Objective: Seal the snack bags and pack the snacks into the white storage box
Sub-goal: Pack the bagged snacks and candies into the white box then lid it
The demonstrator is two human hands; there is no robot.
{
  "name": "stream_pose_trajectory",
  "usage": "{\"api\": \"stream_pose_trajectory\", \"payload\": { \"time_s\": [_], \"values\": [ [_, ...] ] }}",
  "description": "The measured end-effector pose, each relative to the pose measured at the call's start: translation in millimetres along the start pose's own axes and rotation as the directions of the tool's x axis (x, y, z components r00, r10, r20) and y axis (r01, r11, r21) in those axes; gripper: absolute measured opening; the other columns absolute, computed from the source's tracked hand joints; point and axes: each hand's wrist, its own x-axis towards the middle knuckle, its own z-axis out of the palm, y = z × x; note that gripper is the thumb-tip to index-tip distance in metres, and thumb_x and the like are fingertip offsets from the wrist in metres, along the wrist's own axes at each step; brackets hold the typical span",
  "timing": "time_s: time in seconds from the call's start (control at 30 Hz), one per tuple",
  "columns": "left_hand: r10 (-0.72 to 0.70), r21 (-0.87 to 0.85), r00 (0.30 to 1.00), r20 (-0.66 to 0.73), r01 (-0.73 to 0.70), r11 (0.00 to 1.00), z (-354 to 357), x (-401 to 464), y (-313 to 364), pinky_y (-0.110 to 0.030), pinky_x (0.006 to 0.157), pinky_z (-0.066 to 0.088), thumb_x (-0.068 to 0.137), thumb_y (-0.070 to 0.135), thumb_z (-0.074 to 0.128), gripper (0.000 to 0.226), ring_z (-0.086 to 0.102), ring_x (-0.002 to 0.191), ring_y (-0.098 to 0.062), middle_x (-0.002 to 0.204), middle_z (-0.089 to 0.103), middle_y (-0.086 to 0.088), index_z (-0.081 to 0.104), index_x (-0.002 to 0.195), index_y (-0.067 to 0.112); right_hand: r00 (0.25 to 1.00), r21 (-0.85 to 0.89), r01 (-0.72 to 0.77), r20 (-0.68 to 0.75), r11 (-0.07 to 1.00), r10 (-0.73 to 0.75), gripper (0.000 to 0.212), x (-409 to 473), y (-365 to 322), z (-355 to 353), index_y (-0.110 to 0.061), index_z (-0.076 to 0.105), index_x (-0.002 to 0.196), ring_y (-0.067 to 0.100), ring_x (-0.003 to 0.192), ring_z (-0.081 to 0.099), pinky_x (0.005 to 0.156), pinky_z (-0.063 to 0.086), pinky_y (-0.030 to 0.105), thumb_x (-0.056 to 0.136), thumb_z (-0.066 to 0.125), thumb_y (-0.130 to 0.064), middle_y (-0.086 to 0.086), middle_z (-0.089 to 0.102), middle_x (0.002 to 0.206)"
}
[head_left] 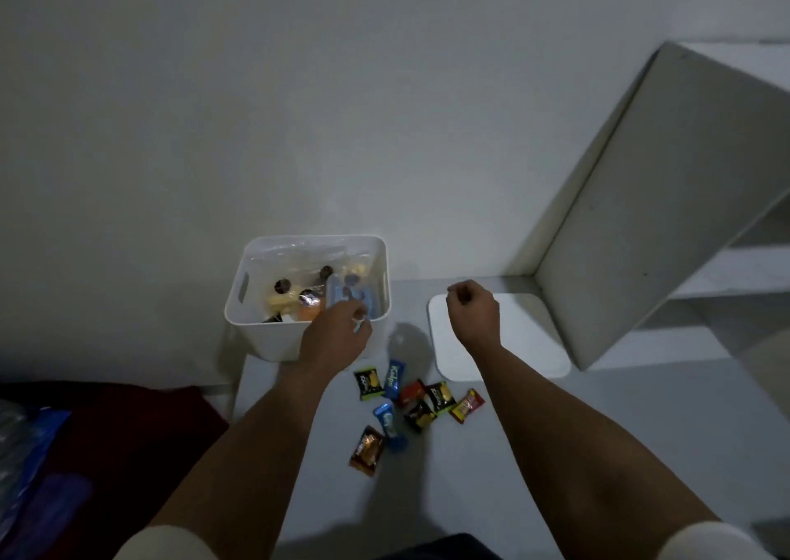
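Note:
The white storage box (260,337) stands on the white table against the wall, with clear bags of snacks and a blue packet (342,292) inside. My left hand (335,337) is at the box's front rim, its fingers curled on the blue packet. My right hand (472,309) hovers as a closed fist over the white lid (513,345), to the right of the box. Several small wrapped snacks (412,405) lie loose on the table between my forearms: blue, green, red and brown wrappers.
A white shelf unit (667,200) rises at the right, close behind the lid. A dark red cloth (128,422) and blue plastic packaging (25,465) lie at the lower left, beside the table's left edge.

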Motion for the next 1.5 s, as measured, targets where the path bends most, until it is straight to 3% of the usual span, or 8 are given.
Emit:
{"api": "stream_pose_trajectory", "payload": {
  "time_s": [0.2, 0.37, 0.53, 0.7, 0.83, 1.07, 1.37, 1.5],
  "values": [
    [-0.051, 0.251, 0.939, 0.339, -0.037, 0.967, 94.5, -76.4, -54.7, -0.048, 0.121, 0.029, 0.075, 0.075, 0.064, 0.101, 0.025, 0.151, -0.032, 0.166, 0.022, -0.006, 0.029, 0.157, 0.029, 0.975, -0.311, -0.059, 0.185, 0.949, 0.122, 0.024, -42.3, 129.7, -32.1, -0.024, 0.067, 0.112, 0.021, 0.101, 0.067, 0.085, 0.053, 0.035, 0.091, 0.063, -0.036, -0.001, 0.07, 0.107],
    [-0.017, 0.419, 0.917, 0.399, -0.166, 0.892, 157.5, -88.5, -96.6, -0.068, 0.117, 0.003, 0.045, 0.11, 0.037, 0.143, -0.008, 0.154, -0.042, 0.169, -0.015, -0.01, 0.001, 0.161, 0.035, 0.905, -0.434, 0.24, 0.425, 0.868, -0.037, 0.068, -70.6, 198.1, 6.3, -0.024, 0.045, 0.148, 0.028, 0.135, 0.045, 0.104, 0.046, 0.044, 0.09, 0.06, -0.056, 0.007, 0.047, 0.148],
    [0.127, 0.4, 0.926, 0.355, -0.273, 0.875, 186.3, -73.8, -114.5, -0.073, 0.116, -0.008, 0.054, 0.106, 0.041, 0.135, -0.019, 0.153, -0.04, 0.169, -0.017, -0.008, 0.0, 0.161, 0.035, 0.804, -0.502, 0.508, 0.567, 0.7, -0.177, 0.119, -81.3, 209.9, 62.3, -0.039, 0.005, 0.161, 0.036, 0.156, 0.007, 0.119, 0.015, 0.06, 0.067, 0.047, -0.098, 0.009, 0.012, 0.169],
    [0.209, 0.386, 0.953, 0.221, -0.282, 0.878, 196.4, -65.0, -130.7, -0.072, 0.117, 0.01, 0.082, 0.086, 0.043, 0.096, 0.006, 0.155, -0.041, 0.169, 0.013, -0.011, 0.032, 0.158, 0.028, 0.797, -0.513, 0.589, 0.494, 0.625, -0.346, 0.081, -76.9, 229.3, 87.0, -0.036, 0.038, 0.154, 0.037, 0.152, 0.024, 0.116, 0.022, 0.062, 0.088, 0.044, -0.081, 0.009, 0.035, 0.162],
    [0.312, 0.297, 0.945, 0.095, -0.326, 0.898, 202.4, -67.0, -139.4, -0.066, 0.116, 0.021, 0.084, 0.075, 0.056, 0.068, 0.033, 0.147, -0.035, 0.147, 0.047, -0.009, 0.065, 0.122, 0.019, 0.79, -0.449, 0.607, 0.426, 0.655, -0.44, 0.058, -72.1, 235.3, 90.6, -0.028, 0.061, 0.134, 0.03, 0.138, 0.046, 0.105, 0.037, 0.052, 0.09, 0.057, -0.066, 0.004, 0.054, 0.14],
    [0.338, 0.262, 0.939, 0.056, -0.341, 0.903, 205.2, -69.4, -142.6, -0.057, 0.112, 0.033, 0.086, 0.062, 0.062, 0.063, 0.05, 0.13, -0.03, 0.133, 0.054, -0.007, 0.063, 0.129, 0.016, 0.784, -0.486, 0.612, 0.473, 0.624, -0.402, 0.067, -74.0, 231.8, 89.0, -0.04, 0.044, 0.149, 0.024, 0.136, 0.042, 0.098, 0.037, 0.043, 0.091, 0.051, -0.071, 0.004, 0.044, 0.153],
    [0.44, 0.226, 0.863, 0.25, -0.494, 0.84, 187.5, -85.3, -146.2, -0.051, 0.122, 0.023, 0.075, 0.084, 0.059, 0.089, 0.026, 0.151, -0.03, 0.16, 0.037, -0.008, 0.06, 0.139, 0.022, 0.772, -0.468, 0.623, 0.494, 0.627, -0.399, 0.042, -73.5, 236.3, 89.6, -0.036, 0.064, 0.118, 0.024, 0.124, 0.049, 0.088, 0.04, 0.04, 0.086, 0.059, -0.063, -0.001, 0.054, 0.138],
    [0.449, 0.32, 0.878, 0.167, -0.479, 0.818, 193.1, -88.6, -147.9, -0.046, 0.098, 0.043, 0.082, 0.074, 0.062, 0.059, 0.051, 0.13, -0.029, 0.135, 0.058, -0.006, 0.072, 0.106, 0.021, 0.735, -0.422, 0.67, 0.487, 0.61, -0.471, 0.034, -72.1, 234.4, 89.8, -0.028, 0.062, 0.106, 0.021, 0.097, 0.054, 0.072, 0.038, 0.031, 0.086, 0.064, -0.056, -0.002, 0.059, 0.119]
  ]
}}
